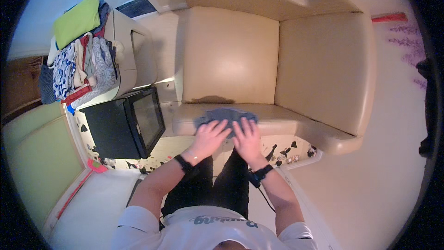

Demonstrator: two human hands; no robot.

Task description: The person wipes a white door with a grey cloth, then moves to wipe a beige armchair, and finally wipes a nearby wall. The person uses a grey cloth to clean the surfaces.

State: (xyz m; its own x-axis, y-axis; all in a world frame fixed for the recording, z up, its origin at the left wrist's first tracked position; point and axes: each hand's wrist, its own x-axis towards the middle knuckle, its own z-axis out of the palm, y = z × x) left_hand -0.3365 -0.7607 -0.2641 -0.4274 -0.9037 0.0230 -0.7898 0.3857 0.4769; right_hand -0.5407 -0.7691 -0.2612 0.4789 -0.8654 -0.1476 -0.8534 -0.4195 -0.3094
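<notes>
A crumpled grey-blue cloth point(225, 114) lies on the front part of the beige upholstered seat point(263, 110). Across its near left side rests my left hand point(210, 140), fingers spread over the fabric. My right hand point(248, 140) lies on the near right side, its fingers also apart. Both palms face down, and the cloth and fingertips are slightly blurred. No part of the cloth shows clearly pinched between fingers and thumb. A dark band circles each wrist, and a black cable hangs from the right one.
Folded clothes point(78, 59) are piled on a pale boxy unit point(125, 48) at left, with a green piece point(77, 22) on top. Below stands a black glass-fronted cabinet point(126, 125). Seat backrests point(230, 55) rise ahead and to the right. Patterned flooring point(158, 158) shows beneath.
</notes>
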